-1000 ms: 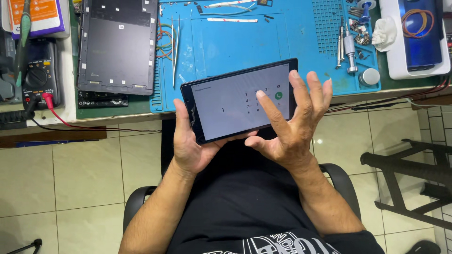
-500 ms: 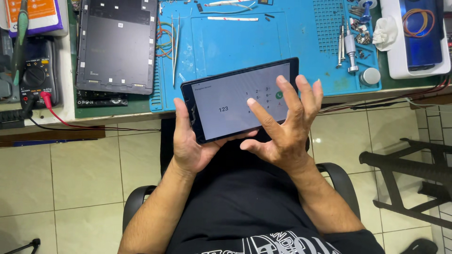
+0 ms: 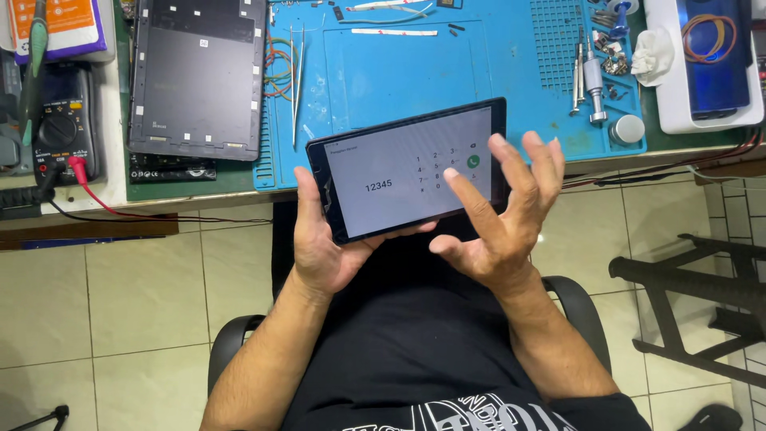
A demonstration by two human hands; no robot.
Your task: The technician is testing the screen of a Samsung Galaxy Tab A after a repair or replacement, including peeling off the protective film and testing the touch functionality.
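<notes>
Two hands at tablet (image 3: 399,175): left hand (image 3: 323,247) grasps its underside, right hand (image 3: 499,227) released, forefinger on screen

There is only one camera, and it sits on the person's head. It looks almost straight down, from close above the tablet (image 3: 407,172). Beyond the tablet, at the top of the picture, lies the surface (image 3: 399,80) with its blue mat. Below the tablet you see the person's lap, a chair and the tiled floor (image 3: 104,319).
</notes>
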